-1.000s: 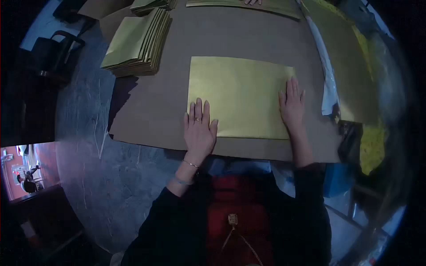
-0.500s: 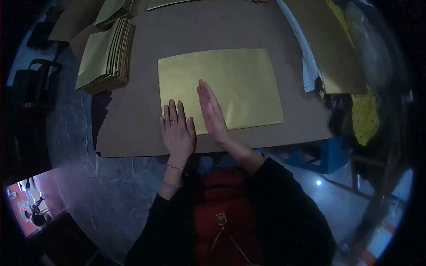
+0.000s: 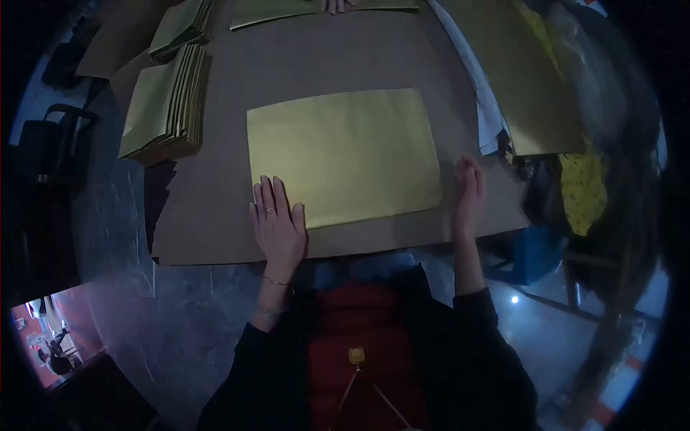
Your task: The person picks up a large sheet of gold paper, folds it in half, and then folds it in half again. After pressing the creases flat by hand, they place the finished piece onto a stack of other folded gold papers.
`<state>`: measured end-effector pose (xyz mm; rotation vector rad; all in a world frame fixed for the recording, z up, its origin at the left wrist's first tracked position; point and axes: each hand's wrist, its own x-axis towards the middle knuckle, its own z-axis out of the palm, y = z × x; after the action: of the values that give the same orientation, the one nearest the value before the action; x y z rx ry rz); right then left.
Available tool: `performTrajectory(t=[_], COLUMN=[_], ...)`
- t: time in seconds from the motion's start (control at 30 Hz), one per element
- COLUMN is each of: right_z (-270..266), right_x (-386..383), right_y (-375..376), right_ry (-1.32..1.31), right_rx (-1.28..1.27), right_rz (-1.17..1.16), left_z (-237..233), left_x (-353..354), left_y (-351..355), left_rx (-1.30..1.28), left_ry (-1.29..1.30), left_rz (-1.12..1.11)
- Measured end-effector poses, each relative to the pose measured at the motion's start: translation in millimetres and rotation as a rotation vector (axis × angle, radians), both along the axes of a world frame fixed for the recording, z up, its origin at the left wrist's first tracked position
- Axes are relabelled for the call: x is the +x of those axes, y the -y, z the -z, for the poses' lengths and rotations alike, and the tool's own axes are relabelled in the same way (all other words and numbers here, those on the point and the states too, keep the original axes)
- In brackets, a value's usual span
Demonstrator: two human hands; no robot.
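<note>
A gold paper sheet (image 3: 345, 154) lies flat on the cardboard-covered table in front of me. My left hand (image 3: 280, 226) rests on its lower left corner, fingers stretched out and palm down, a ring and bracelets on it. Just off the sheet's right edge is my right hand (image 3: 469, 194), turned on its side. Its fingers are loosely bent and hold nothing.
Stacks of folded gold paper (image 3: 162, 108) stand at the left. Across the table, another person's hand (image 3: 336, 6) touches a second gold sheet (image 3: 277, 13). A large brown board (image 3: 539, 93) lies at the right, above a blue stool (image 3: 535, 255).
My right hand has moved from over the middle of the gold sheet to beyond its right edge. My left hand stays at the lower left corner. Another person's hand has appeared at the top.
</note>
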<state>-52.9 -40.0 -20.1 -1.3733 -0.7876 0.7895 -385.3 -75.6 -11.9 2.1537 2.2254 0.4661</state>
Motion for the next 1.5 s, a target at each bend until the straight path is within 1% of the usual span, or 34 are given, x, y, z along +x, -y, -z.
performTrajectory(t=[0.03,0.1,0.13,0.2,0.27,0.3,0.33,0.37,0.4,0.47,0.53,0.57,0.63,0.67,0.73,0.77,0.83,0.87,0.93,0.97,1.0,1.07,1.1,1.17,1.2,1.23,1.27,1.3,1.33,1.37,1.4,1.43,1.47,1.5], right_z=[-7,-21,-24,-27,-29,-28,-25,-22,-20,-18,-31,-37,-46,-44,-35,-23,-12,-15,-18,-25,-6,-43,-42,-38,-40,-43,-47,-49,-48,-46,-45,-46,-46,-46], right_x=[3,10,13,18,19,20,25,28,28,22,16,10,-8,-15,-24,-24,-33,-45,-72,-90,-86,-119,-123,-130,-137,-148,-160,-171,-181,-191,-198,-204,-207,-209], right_y=[5,14,16,18,11,7,3,0,-3,-2,0,3,13,18,27,28,38,41,47,45,53,44,44,44,40,33,26,21,20,19,18,16,16,16], right_ry=[-0.001,0.201,0.205,0.426,0.465,0.503,0.578,0.58,0.584,0.581,0.464,0.463,0.081,0.083,-0.442,-0.559,-0.804,-0.848,-0.988,-0.863,-0.157,-0.226,-0.223,0.332,0.338,0.542,0.745,0.947,0.952,1.007,1.06,1.031,1.035,1.12], right_rx=[0.008,-0.468,-0.465,-0.622,-0.612,-0.598,-0.669,-0.668,-0.648,-0.631,-0.706,-0.706,-0.465,-0.465,-0.447,-0.337,-0.161,-0.177,-0.095,-0.143,-0.234,-0.355,-0.351,-0.193,-0.187,-0.046,0.1,0.252,0.261,0.238,0.214,0.195,0.203,0.173], right_rz=[-0.006,-0.126,-0.131,-0.323,-0.369,-0.401,-0.435,-0.456,-0.465,-0.478,-0.466,-0.469,-0.468,-0.467,-0.299,-0.296,-0.189,-0.102,-0.111,0.02,-0.091,0.002,-0.001,-0.429,-0.432,-0.537,-0.637,-0.737,-0.746,-0.83,-0.915,-0.971,-0.978,-1.008], left_z=[-2,-9,-13,-25,-26,-22,-15,-8,-5,-2,0,-1,-7,-5,-2,-3,-5,-4,-6,-7,-6,-4,1,8,9,7,7,7,8,12,11,11,10,8], left_x=[1,8,16,38,54,59,64,66,66,66,67,67,65,65,63,62,57,56,55,55,55,54,55,56,55,53,51,50,48,45,39,30,21,7], left_y=[2,10,16,24,28,31,34,37,37,38,38,39,37,38,38,39,44,45,45,43,43,43,43,44,44,43,43,44,45,47,49,53,57,63], left_rx=[0.008,0.04,0.061,-0.053,-0.11,-0.115,-0.144,-0.173,-0.14,-0.139,-0.132,-0.122,-0.117,-0.116,-0.11,-0.103,-0.119,-0.114,-0.126,-0.128,-0.122,-0.114,-0.114,-0.109,-0.106,0.04,0.049,-0.004,-0.06,0.138,0.144,0.11,0.076,0.08], left_ry=[-0.001,0.06,0.116,0.107,0.179,0.175,0.199,0.224,0.184,0.193,0.204,0.208,0.222,0.223,0.248,0.25,0.194,0.202,0.22,0.235,0.238,0.204,0.186,0.192,0.196,0.185,0.187,0.06,-0.067,0.066,0.064,0.124,0.184,0.185], left_rz=[-0.006,0.014,0.094,0.341,0.569,0.546,0.563,0.583,0.592,0.579,0.576,0.575,0.579,0.58,0.587,0.587,0.499,0.507,0.509,0.508,0.508,0.518,0.523,0.538,0.554,0.56,0.554,0.585,0.61,0.595,0.584,0.602,0.621,0.612])
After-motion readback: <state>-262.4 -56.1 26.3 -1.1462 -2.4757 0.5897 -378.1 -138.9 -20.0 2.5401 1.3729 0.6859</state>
